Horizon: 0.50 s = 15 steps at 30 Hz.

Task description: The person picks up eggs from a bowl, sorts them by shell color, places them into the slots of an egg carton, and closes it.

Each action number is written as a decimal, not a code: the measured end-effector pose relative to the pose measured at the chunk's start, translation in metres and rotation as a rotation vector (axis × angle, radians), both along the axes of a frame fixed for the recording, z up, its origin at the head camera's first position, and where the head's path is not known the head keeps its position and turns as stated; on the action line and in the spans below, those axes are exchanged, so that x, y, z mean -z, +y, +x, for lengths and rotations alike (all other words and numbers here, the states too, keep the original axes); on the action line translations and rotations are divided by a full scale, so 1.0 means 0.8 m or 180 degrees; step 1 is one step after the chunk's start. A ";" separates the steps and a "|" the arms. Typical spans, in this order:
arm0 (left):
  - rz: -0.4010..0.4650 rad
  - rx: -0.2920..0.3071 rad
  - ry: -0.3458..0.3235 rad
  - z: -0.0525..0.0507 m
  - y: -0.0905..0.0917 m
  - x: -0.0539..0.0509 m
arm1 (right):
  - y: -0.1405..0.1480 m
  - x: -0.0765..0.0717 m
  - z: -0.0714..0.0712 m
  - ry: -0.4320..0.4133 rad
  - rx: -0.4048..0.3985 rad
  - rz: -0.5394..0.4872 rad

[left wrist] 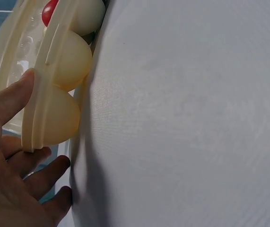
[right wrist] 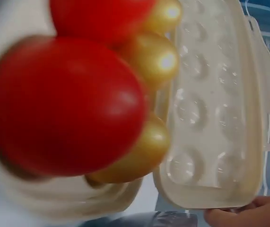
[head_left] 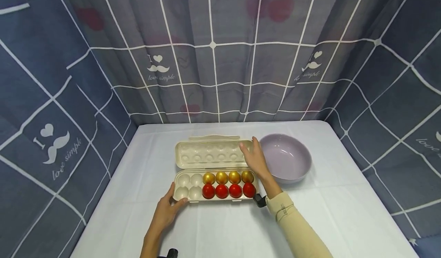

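An opened cream plastic egg carton [head_left: 188, 192] lies on the table, its lid [head_left: 193, 148] folded back. Several shiny gold eggs [head_left: 221, 178] fill its back row beside several red eggs [head_left: 221, 191] in the front row. The cups at its left end hold nothing. My left hand [head_left: 164, 211] grips that left end; in the left wrist view its thumb [left wrist: 20, 94] presses on the rim, with fingers around the end. My right hand [head_left: 256, 160] is at the lid's right edge, fingers extended; the right wrist view shows fingers [right wrist: 248, 215] against that edge.
A round lilac bowl [head_left: 287, 154] stands right of the carton, close to my right forearm. A white cloth [head_left: 220, 231] covers the table. Dark checked curtains [head_left: 193, 66] surround its back and sides.
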<state>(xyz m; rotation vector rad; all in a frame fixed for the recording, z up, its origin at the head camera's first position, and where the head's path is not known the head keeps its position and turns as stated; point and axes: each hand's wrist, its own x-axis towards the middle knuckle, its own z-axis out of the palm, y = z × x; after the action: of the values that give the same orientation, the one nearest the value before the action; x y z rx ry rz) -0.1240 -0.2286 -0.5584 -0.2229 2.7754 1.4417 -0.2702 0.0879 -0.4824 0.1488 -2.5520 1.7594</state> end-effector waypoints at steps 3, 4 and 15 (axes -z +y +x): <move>-0.0003 -0.0022 0.0022 0.002 -0.002 0.000 | -0.002 0.001 0.018 0.0347 0.0131 0.0090; -0.0007 -0.0032 0.0024 0.003 -0.003 0.000 | -0.002 0.002 0.026 0.0443 0.0116 0.0069; -0.0043 0.0016 0.0116 0.006 0.002 0.006 | 0.019 0.067 0.115 0.0991 -0.0652 0.1283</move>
<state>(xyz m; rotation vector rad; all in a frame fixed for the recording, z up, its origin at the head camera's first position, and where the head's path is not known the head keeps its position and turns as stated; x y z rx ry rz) -0.1196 -0.2269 -0.5634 -0.1915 2.8130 1.4411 -0.1779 0.1030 -0.5360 0.6595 -2.6844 1.1276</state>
